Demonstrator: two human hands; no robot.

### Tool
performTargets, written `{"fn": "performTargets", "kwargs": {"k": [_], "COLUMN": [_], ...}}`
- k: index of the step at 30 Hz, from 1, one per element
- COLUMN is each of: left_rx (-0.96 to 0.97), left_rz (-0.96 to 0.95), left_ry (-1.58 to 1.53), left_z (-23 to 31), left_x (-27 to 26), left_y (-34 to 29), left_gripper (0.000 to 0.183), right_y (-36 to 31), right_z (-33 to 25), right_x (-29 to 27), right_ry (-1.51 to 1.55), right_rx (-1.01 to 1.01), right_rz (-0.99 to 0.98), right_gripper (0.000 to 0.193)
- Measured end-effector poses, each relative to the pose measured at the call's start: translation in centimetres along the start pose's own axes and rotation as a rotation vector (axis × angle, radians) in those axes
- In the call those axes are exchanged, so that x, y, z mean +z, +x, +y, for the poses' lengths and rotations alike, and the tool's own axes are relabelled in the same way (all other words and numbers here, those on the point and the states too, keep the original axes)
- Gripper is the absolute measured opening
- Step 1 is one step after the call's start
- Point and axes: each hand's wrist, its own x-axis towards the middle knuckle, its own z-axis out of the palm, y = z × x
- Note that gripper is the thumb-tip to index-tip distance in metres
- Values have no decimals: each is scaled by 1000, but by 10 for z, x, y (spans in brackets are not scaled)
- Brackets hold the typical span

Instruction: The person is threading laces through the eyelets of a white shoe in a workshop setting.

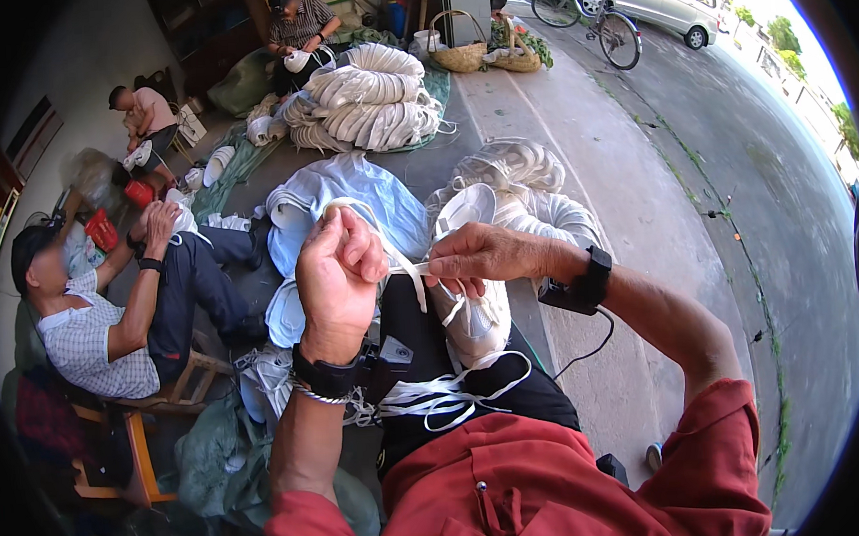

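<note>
Concrete floor (pixel 629 216) of a work area, open to a paved rd (pixel 713 179) on the R side. Both hands meet in front of the body, above the lap. L hand (pixel 339 272): fingers curled in, thumb pressed to index, gripping a flat white lace (pixel 390 243) that loops over near the fingertips. R hand (pixel 496 255): thumb + index pinched on the same lace, pulled across btwn the two; its other fingers bent below. White shoe (pixel 480 328) sits on the lap, directly under R hand & partly hidden by it. More loose laces (pixel 440 397) lie tangled on the dark trousers (pixel 409 341), nearer the waist. Black straps w/ small devices on both wrists.

Just ahead: pale blue sheet (pixel 379 203); R of it, a heap of white shoes (pixel 557 215). To the L, co-worker in checked shirt (pixel 97 345), seated, hands raised. Beyond: co-worker in pink top (pixel 150 113), bent fwd. Far end: bigger shoe pile (pixel 374 98) on green sheeting (pixel 441 90), co-worker in striped shirt (pixel 302 26) behind it, wicker basket (pixel 461 58) alongside. Outside, upper R: bicycle (pixel 619 39) & silver van (pixel 653 1).
</note>
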Motion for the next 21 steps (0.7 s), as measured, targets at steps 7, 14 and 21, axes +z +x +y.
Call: {"fn": "performTargets", "kwargs": {"k": [7, 14, 21], "left_rx": [67, 335, 132], "left_rz": [-110, 215, 118], "left_ry": [-59, 312, 769], "left_z": [10, 11, -9], "left_x": [-2, 0, -58], "left_y": [6, 10, 28], "left_gripper": [24, 22, 30], "right_y": [5, 3, 6], "right_z": [11, 18, 28], "right_x": [0, -5, -6], "right_ry": [11, -41, -97], "right_rx": [21, 96, 127], "right_rz": [-163, -19, 94], "right_gripper": [26, 23, 29]}}
